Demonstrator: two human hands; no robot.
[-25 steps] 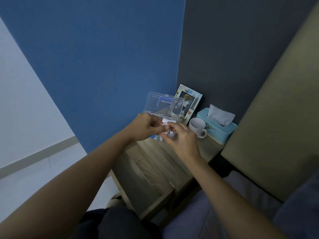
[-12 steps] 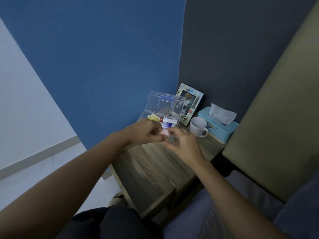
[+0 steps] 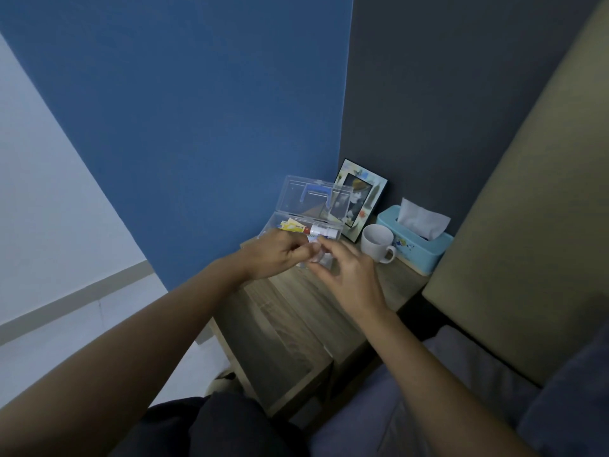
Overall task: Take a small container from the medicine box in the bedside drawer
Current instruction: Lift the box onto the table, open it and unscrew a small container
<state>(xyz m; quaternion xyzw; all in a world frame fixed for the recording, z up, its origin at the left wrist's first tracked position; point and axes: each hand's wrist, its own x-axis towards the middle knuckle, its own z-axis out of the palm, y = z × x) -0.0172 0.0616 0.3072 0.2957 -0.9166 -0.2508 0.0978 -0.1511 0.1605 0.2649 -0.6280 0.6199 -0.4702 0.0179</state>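
Extraction step: left hand (image 3: 275,255) and right hand (image 3: 349,272) fingertips pinch a small pale container (image 3: 317,253) before the open medicine box (image 3: 298,222); next, presumably, carry it clear.

we see the medicine box (image 3: 304,209) at the back left of the bedside table (image 3: 296,311), its lid raised, tubes lying inside. behind and right of it a picture frame (image 3: 361,199) leans on the wall. right of that stands a mug (image 3: 377,242), then a tissue box (image 3: 417,244). our left hand (image 3: 275,255) and right hand (image 3: 351,273) meet before the box.
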